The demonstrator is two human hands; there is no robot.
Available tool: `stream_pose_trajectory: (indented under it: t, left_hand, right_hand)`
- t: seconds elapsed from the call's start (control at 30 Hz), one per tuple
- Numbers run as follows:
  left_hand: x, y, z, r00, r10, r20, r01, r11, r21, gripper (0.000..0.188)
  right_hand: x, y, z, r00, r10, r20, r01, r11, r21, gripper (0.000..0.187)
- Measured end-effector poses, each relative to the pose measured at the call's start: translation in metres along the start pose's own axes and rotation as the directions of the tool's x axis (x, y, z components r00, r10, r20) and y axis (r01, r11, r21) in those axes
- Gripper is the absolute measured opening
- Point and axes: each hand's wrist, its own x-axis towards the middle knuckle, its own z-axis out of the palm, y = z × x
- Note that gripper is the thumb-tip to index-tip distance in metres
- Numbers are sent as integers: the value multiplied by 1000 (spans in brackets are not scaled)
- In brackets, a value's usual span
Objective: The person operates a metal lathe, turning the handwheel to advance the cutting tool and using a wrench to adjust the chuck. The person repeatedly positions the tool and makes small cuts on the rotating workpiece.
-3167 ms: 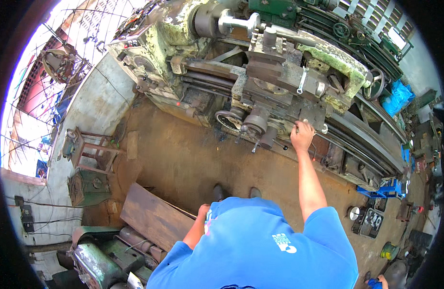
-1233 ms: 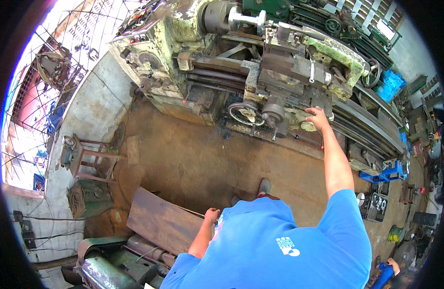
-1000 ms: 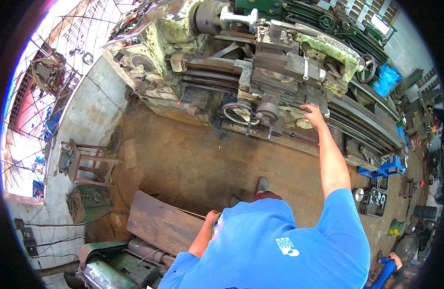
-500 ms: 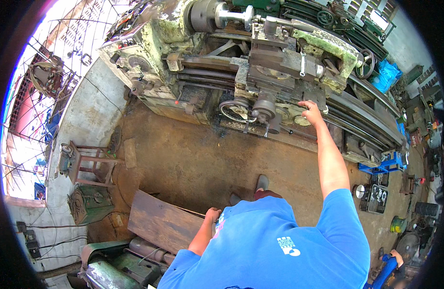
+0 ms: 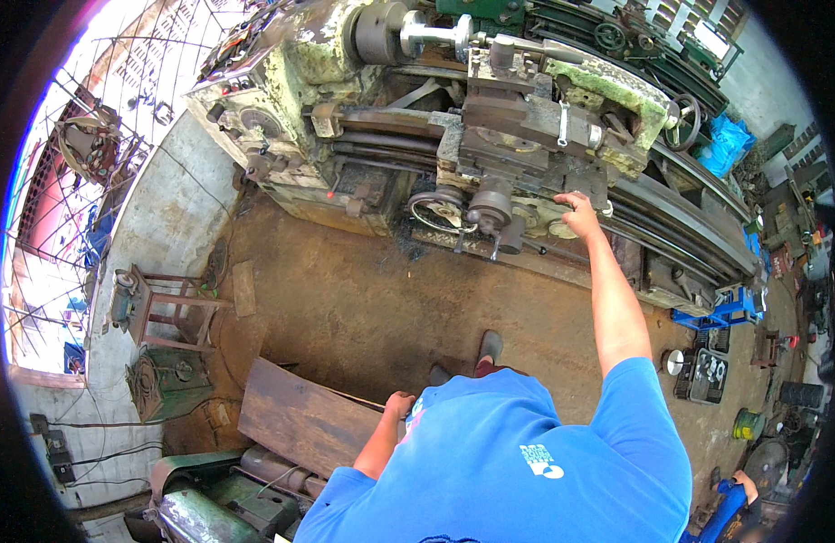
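My right hand [image 5: 580,210] grips control on worn green metal lathe carriage [image 5: 526,136]; left hand [image 5: 399,404] loosely curled at hip. Judging adjustment underway; next needs steady turning.

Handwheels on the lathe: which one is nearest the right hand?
The pale round handwheel on the carriage apron, right under the right hand. The spoked wheel sits further left on the apron; the dark wheel is off at the tailstock end.
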Motion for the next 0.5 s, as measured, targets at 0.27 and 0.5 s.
stream_pose_trajectory:
  t: [0.27, 0.5]
  left_hand:
    - [-24, 47, -13, 1000, 14, -7, -14, 999, -40, 35]
    - [-15, 61, -13, 999, 40, 30, -39, 999, -36, 41]
  right_hand:
    - [-4, 1, 1, 1000, 9, -26, -9, 1000, 14, 57]
    - [-5, 1, 2, 999, -4, -53, 5, 999, 36, 56]
